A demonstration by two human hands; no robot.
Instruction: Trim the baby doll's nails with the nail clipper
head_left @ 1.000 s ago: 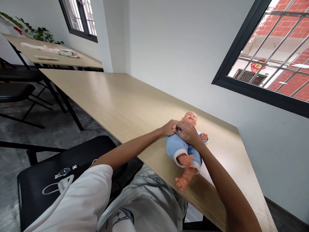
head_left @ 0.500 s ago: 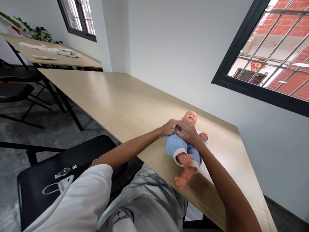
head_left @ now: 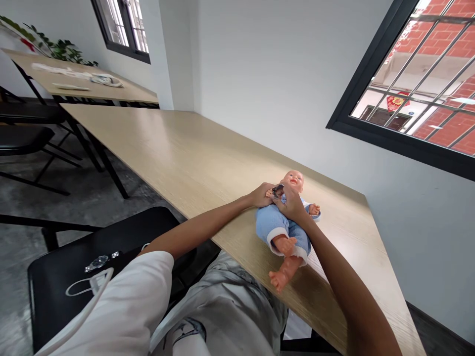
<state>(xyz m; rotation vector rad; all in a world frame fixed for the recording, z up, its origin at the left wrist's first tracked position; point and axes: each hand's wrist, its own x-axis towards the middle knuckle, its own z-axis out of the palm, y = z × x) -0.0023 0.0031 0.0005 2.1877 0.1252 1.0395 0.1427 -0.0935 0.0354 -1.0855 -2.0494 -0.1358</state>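
A baby doll [head_left: 272, 222] in a light blue outfit with white cuffs lies on its back on the table, its head toward the wall and its bare feet near the front edge. My left hand [head_left: 261, 195] is closed around the doll's hand at the left side of its body. Over the doll's chest, my right hand [head_left: 294, 203] grips a small silver nail clipper [head_left: 277, 190], which is right beside the doll's held hand. Whether the clipper touches the doll's fingers is too small to tell. The doll's other hand [head_left: 314, 209] lies free.
The wooden table [head_left: 178, 148] runs along a white wall below a barred window [head_left: 415, 84]. On the black chair [head_left: 67, 277] to my left lie a watch [head_left: 97, 263] and a white cable [head_left: 87, 309]. Another table [head_left: 37, 79] with cloth stands farther back.
My right hand has turned the nail clipper from pointing downward to lying nearly level, and its fingers have shifted. My left hand and the doll have stayed almost in place.
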